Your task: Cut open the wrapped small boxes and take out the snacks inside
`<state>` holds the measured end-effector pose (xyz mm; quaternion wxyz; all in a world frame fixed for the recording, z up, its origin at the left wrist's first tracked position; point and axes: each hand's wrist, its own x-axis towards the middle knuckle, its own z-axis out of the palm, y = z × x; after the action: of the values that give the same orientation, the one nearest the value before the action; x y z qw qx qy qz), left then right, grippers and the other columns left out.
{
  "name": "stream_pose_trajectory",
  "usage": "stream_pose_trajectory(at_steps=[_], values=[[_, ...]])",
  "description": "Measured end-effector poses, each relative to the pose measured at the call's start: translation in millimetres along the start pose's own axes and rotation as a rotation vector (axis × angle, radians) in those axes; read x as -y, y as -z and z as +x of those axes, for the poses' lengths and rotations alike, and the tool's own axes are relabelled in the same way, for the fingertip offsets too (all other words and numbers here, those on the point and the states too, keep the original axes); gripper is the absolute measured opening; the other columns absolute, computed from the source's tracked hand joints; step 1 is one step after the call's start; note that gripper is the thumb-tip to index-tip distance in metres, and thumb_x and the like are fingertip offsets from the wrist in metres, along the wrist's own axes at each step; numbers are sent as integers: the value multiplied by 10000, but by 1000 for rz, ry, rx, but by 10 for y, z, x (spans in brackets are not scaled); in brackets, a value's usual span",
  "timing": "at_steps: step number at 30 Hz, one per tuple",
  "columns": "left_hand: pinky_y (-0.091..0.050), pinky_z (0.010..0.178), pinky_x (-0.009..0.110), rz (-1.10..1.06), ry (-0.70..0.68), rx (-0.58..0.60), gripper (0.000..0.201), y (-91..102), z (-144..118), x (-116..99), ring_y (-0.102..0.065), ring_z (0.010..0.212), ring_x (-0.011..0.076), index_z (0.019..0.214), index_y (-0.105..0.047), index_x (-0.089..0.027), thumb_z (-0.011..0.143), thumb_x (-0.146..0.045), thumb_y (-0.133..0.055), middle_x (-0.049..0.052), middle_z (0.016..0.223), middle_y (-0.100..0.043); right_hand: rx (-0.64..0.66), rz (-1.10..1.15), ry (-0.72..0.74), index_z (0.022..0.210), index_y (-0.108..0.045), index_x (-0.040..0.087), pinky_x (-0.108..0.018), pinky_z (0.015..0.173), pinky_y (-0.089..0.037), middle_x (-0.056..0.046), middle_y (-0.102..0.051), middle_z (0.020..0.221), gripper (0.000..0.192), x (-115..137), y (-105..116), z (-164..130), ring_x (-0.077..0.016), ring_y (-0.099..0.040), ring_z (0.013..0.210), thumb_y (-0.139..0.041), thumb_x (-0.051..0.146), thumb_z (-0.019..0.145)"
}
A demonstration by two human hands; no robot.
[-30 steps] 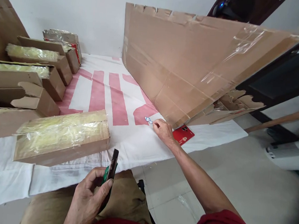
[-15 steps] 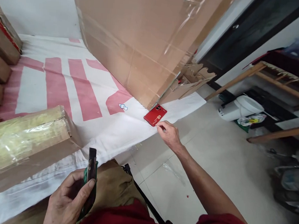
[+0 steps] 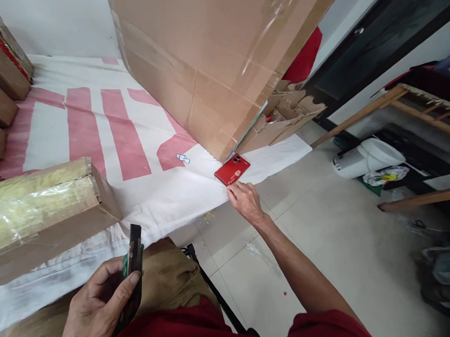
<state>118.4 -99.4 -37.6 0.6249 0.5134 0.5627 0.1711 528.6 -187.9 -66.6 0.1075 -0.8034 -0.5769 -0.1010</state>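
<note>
I see the big cardboard sheet [image 3: 202, 59] leaning at the far side over the white-and-pink cloth [image 3: 97, 129]. A plastic-covered carton [image 3: 33, 206] lies near left. My left hand [image 3: 97, 308] has its fingers wrapped around a utility knife [image 3: 134, 265]. My right hand [image 3: 246, 201] rests at the cloth's edge, fingers curled together, just beside the red phone [image 3: 232, 169].

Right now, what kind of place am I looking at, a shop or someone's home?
Probably a home room used for packing: a printed cloth spread on the tiled floor, cardboard boxes along it, a big cardboard sheet against the wall.
</note>
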Motion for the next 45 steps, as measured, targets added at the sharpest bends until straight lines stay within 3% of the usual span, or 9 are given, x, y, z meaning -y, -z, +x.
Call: stream_pose_trajectory(at_steps=[8, 13, 22, 28, 31, 35, 40, 42, 45], values=[[-584, 592, 268, -29, -9, -27, 677, -56, -31, -30, -703, 720, 217, 964, -768, -176, 564, -706, -901, 81, 876, -783, 198, -13, 126, 765, -745, 176, -362, 810, -320, -107, -737, 852, 252, 58, 86, 48, -237, -611, 873, -589, 50, 916], [-531, 490, 264, -77, -63, -26, 641, -129, -87, -60, -668, 634, 210, 911, -756, -173, 551, -678, -916, 56, 784, -751, 278, 78, 114, 849, -773, 227, -321, 793, -343, -43, -777, 868, 311, -68, 223, 75, -205, -657, 866, -584, -20, 841], [-505, 478, 266, -53, -35, -45, 640, 70, -129, 6, -643, 591, 199, 934, -760, -195, 568, -701, -897, 37, 745, -737, 169, 309, -103, 879, -808, 239, -283, 764, -502, -36, -832, 953, 230, -79, 147, 102, -198, -750, 856, -600, 143, 877], [-495, 516, 245, -134, -41, -16, 613, 5, -191, -15, -573, 581, 154, 947, -730, -184, 613, -670, -898, 16, 696, -683, 69, 425, -220, 768, -742, 223, -281, 677, -528, -20, -791, 772, 141, 25, 345, 106, -194, -717, 712, -621, 251, 835], [-484, 539, 237, -225, -117, -33, 531, -58, -212, -93, -565, 611, 145, 946, -735, -173, 686, -610, -886, 23, 729, -668, 22, 499, -190, 694, -663, 225, -280, 621, -510, -15, -736, 692, 164, 319, 486, 83, -194, -679, 664, -653, 318, 829], [-574, 790, 305, -385, -306, -20, 412, -84, -132, -201, -692, 986, 249, 910, -778, -174, 725, -526, -888, 129, 1142, -735, 83, 777, 17, 826, -710, 237, -287, 667, -543, -16, -751, 787, 114, 996, 600, 15, -200, -697, 734, -705, 341, 871], [-440, 1154, 389, -508, -443, -32, 277, -77, -93, -266, -564, 1366, 307, 878, -801, -206, 773, -451, -877, 117, 1382, -664, 470, 1279, 340, 1209, -717, 226, -343, 911, -564, -73, -764, 1102, 375, 2001, 619, -32, -230, -709, 1005, -715, 482, 936], [-440, 1156, 410, -544, -438, -55, 296, -73, -108, -253, -551, 1384, 328, 851, -793, -206, 742, -459, -900, 117, 1426, -639, 633, 1466, 329, 1221, -701, 210, -350, 916, -548, -71, -736, 1093, 442, 2331, 577, -29, -226, -684, 1009, -704, 554, 943], [-506, 1069, 420, -555, -456, -75, 326, -11, -113, -198, -624, 1277, 333, 871, -785, -192, 756, -479, -888, 138, 1396, -658, 750, 1642, 237, 1193, -683, 198, -309, 818, -526, -47, -682, 1014, 468, 2609, 503, -11, -187, -636, 918, -698, 595, 944]])
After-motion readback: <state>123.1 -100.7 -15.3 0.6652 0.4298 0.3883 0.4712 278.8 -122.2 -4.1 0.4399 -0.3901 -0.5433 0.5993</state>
